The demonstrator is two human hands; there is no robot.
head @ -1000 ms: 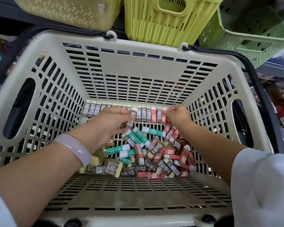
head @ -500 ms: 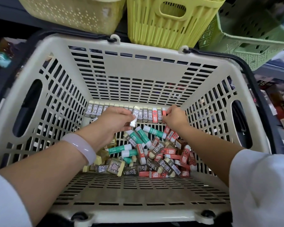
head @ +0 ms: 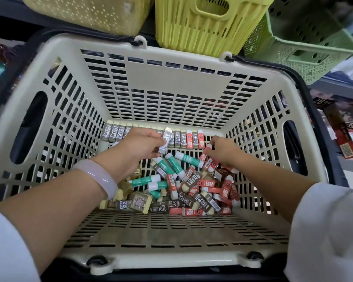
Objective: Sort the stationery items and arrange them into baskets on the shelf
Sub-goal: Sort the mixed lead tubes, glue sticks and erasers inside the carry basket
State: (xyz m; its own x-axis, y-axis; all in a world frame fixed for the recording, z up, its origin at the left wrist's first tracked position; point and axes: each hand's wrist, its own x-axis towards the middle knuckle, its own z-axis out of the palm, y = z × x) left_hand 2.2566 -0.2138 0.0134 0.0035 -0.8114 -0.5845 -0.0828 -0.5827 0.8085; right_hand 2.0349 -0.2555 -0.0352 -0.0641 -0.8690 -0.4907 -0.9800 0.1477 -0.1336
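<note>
Grey 2B eraser [head: 165,140] pinched by left hand [head: 138,149] fingers, just in front of eraser row [head: 155,135] along far wall; red eraser [head: 205,152] pinched by right hand [head: 222,150] fingers atop loose pile [head: 181,190], all inside cream basket [head: 171,259]; yellow & green baskets [head: 210,21] behind

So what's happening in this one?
A person is sorting erasers inside a beige basket. The left hand pinches a grey eraser just in front of the row standing upright along the far wall. The right hand pinches a red eraser at the top of the loose pile of red, brown and green ones. Most of the pile is not yet lined up.
</note>
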